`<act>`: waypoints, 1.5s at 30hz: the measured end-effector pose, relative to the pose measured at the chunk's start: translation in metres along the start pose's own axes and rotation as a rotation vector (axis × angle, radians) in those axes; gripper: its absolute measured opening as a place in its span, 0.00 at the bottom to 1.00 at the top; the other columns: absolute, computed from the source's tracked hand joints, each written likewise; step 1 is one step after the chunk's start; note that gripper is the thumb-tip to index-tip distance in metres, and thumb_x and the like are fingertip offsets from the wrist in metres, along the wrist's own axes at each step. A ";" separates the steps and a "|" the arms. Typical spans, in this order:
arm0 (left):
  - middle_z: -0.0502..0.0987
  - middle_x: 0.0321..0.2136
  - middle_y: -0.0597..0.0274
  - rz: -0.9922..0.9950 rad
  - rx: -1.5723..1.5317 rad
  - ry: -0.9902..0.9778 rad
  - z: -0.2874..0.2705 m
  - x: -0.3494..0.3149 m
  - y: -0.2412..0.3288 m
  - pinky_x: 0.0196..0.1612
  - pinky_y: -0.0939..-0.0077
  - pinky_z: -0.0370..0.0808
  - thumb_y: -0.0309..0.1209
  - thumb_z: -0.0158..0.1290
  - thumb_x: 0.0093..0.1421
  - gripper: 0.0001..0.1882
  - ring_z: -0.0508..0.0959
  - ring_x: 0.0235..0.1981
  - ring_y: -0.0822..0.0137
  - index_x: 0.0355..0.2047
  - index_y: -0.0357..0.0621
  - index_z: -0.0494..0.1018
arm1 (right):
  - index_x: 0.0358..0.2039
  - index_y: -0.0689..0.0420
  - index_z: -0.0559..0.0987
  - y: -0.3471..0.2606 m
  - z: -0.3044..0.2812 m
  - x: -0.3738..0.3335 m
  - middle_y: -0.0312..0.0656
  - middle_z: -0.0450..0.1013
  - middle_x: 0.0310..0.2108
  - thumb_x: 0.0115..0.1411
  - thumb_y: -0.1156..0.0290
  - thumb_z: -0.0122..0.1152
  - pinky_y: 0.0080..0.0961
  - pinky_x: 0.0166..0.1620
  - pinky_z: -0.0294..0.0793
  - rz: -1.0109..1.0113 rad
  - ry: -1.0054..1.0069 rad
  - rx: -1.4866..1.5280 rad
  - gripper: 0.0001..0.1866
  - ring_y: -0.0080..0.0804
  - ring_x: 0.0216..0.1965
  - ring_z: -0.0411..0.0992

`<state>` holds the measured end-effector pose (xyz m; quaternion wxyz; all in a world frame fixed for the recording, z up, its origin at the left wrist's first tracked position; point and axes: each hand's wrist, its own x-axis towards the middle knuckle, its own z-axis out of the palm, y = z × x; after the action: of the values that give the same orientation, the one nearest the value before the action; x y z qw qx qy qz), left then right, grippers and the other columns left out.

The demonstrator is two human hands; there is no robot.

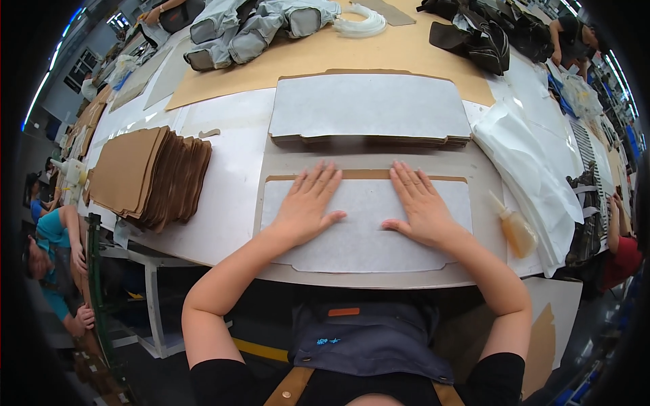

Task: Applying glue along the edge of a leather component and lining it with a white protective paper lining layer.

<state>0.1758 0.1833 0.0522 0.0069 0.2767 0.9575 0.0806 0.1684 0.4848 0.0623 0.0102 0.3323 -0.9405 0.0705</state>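
A white sheet (365,247) lies flat before me on a brown board (365,174), whose edge shows along the far side. Both palms rest on it. My left hand (308,206) lies on its left half, fingers stretched toward the far edge. On the right half, my right hand (423,210) is spread the same way, thumb pointing inward. Neither hand holds anything. Just beyond my fingertips is a stack of similar white-faced boards (369,107), brown at the edges.
Brown cut boards (135,176) are piled at the left. To the right are a squeeze bottle of amber liquid (518,233) and crumpled white sheeting (525,162). Grey bags (261,30) and black bags (470,40) lie at the back. Other people work on both sides.
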 end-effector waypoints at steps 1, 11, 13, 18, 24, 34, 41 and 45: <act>0.48 0.75 0.52 0.002 -0.004 -0.006 -0.003 -0.008 -0.008 0.76 0.54 0.41 0.52 0.45 0.69 0.41 0.44 0.77 0.55 0.74 0.44 0.49 | 0.73 0.67 0.50 0.008 -0.002 -0.009 0.52 0.45 0.75 0.62 0.31 0.50 0.41 0.76 0.38 0.052 -0.009 -0.039 0.57 0.42 0.77 0.42; 0.42 0.75 0.44 -0.308 0.066 0.006 -0.009 -0.107 -0.003 0.75 0.47 0.39 0.63 0.41 0.68 0.48 0.41 0.77 0.48 0.75 0.40 0.46 | 0.73 0.67 0.47 0.014 -0.017 -0.104 0.57 0.42 0.76 0.61 0.36 0.56 0.48 0.76 0.36 0.346 -0.069 0.025 0.57 0.49 0.77 0.39; 0.43 0.75 0.43 -0.316 0.078 -0.075 -0.011 -0.113 0.008 0.75 0.47 0.38 0.62 0.35 0.70 0.46 0.40 0.77 0.47 0.74 0.38 0.44 | 0.73 0.67 0.47 0.017 -0.015 -0.117 0.57 0.42 0.76 0.62 0.36 0.55 0.48 0.76 0.37 0.369 -0.058 -0.005 0.56 0.50 0.77 0.39; 0.40 0.75 0.43 -0.488 0.115 -0.053 -0.011 -0.131 -0.013 0.75 0.47 0.37 0.60 0.37 0.71 0.46 0.39 0.77 0.46 0.74 0.36 0.43 | 0.73 0.67 0.48 0.023 -0.014 -0.149 0.58 0.42 0.76 0.63 0.37 0.54 0.48 0.75 0.38 0.486 0.020 -0.005 0.54 0.50 0.77 0.41; 0.40 0.75 0.43 -0.447 -0.050 -0.092 -0.016 -0.129 -0.002 0.75 0.50 0.36 0.62 0.35 0.71 0.47 0.39 0.77 0.48 0.74 0.35 0.43 | 0.73 0.67 0.50 0.018 -0.019 -0.153 0.59 0.43 0.75 0.65 0.41 0.54 0.46 0.75 0.40 0.451 -0.017 0.000 0.51 0.53 0.76 0.41; 0.62 0.66 0.45 -0.279 -0.174 0.218 -0.029 -0.065 -0.026 0.69 0.54 0.56 0.35 0.50 0.69 0.26 0.59 0.68 0.47 0.64 0.38 0.64 | 0.54 0.65 0.74 0.049 -0.031 -0.088 0.51 0.70 0.56 0.62 0.71 0.64 0.47 0.62 0.64 0.380 0.389 0.353 0.21 0.50 0.59 0.67; 0.79 0.39 0.57 -0.292 -0.293 0.154 -0.035 -0.005 -0.063 0.48 0.65 0.72 0.29 0.65 0.56 0.15 0.76 0.41 0.59 0.42 0.40 0.76 | 0.34 0.54 0.78 0.095 -0.034 -0.019 0.42 0.76 0.42 0.58 0.70 0.67 0.38 0.54 0.61 0.423 -0.011 0.337 0.06 0.43 0.47 0.71; 0.79 0.29 0.58 -0.309 -0.345 0.033 -0.045 0.002 -0.080 0.38 0.67 0.74 0.30 0.66 0.55 0.11 0.76 0.30 0.61 0.34 0.38 0.77 | 0.31 0.52 0.79 0.106 -0.028 -0.016 0.39 0.77 0.35 0.56 0.69 0.70 0.37 0.52 0.61 0.385 -0.043 0.404 0.06 0.41 0.44 0.71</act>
<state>0.1292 0.1108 0.0837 0.0507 0.1203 0.9605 0.2455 0.1135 0.5796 0.0753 -0.0897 0.1443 -0.9532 0.2502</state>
